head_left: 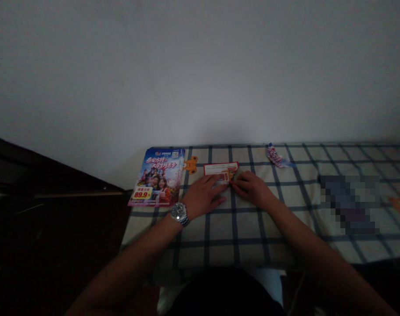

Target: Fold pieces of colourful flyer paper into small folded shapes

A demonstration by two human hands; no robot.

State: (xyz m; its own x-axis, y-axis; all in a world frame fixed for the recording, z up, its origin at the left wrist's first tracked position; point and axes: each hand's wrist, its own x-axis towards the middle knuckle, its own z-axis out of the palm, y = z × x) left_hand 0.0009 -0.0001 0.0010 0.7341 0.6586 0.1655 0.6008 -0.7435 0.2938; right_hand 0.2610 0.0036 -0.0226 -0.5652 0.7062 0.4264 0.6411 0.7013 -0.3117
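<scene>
A small red-and-white printed paper sheet point(221, 167) lies on the checked cloth, with one part of it folded over. My left hand point(201, 195), a metal watch point(179, 213) at its wrist, rests flat on the sheet's left and lower part with fingers spread. At the sheet's right edge, the fingertips of my right hand point(252, 188) are pinched together on the folded part. Both hands hide much of the paper's lower side.
A stack of colourful flyers point(158, 175) lies to the left. A crumpled striped paper piece point(275, 156) sits at the back right. Farther right is a blurred-out dark object point(349, 206). The checked tablecloth point(216, 245) meets a plain wall point(200, 79) behind.
</scene>
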